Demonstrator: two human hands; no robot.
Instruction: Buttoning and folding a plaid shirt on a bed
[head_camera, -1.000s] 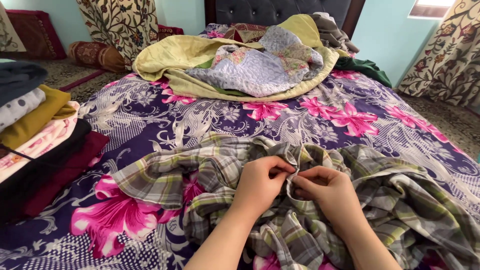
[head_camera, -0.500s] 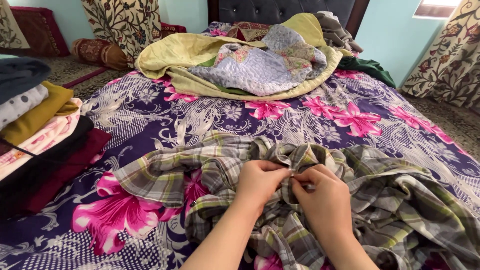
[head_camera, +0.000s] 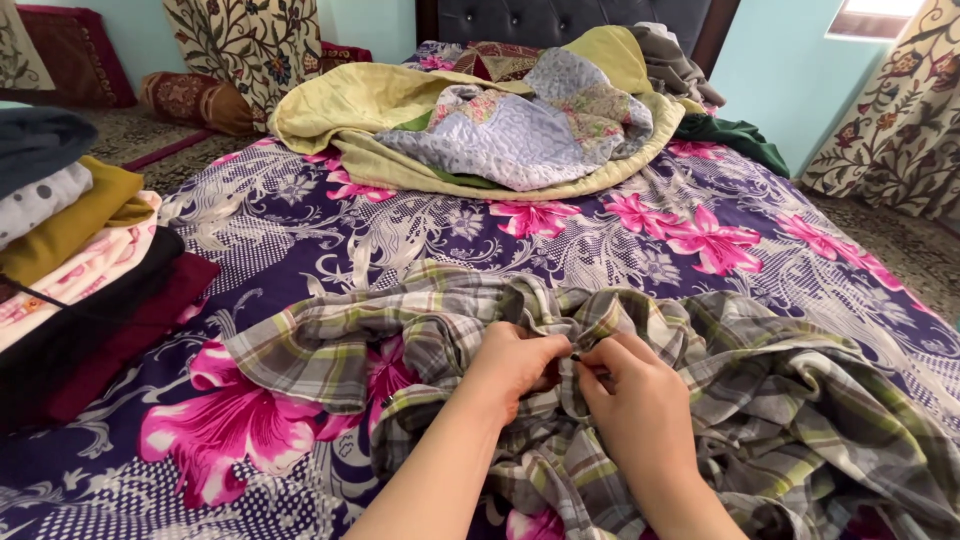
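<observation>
A crumpled grey, green and white plaid shirt (head_camera: 770, 400) lies spread over the near part of the bed. My left hand (head_camera: 515, 365) and my right hand (head_camera: 630, 400) meet at its middle, fingertips pinched together on a fold of the shirt's edge where a small dark button shows. Both hands grip the cloth close to each other, thumbs nearly touching. One sleeve of the shirt (head_camera: 310, 345) stretches out flat to the left.
The bed has a purple sheet with pink flowers (head_camera: 240, 420). A stack of folded clothes (head_camera: 70, 260) sits at the left edge. A heap of yellow and quilted blankets (head_camera: 480, 120) lies by the dark headboard. Patterned curtains hang at both sides.
Both hands have shifted slightly down and toward me along the shirt's edge, staying pinched together on the cloth. The view has tilted a little.
</observation>
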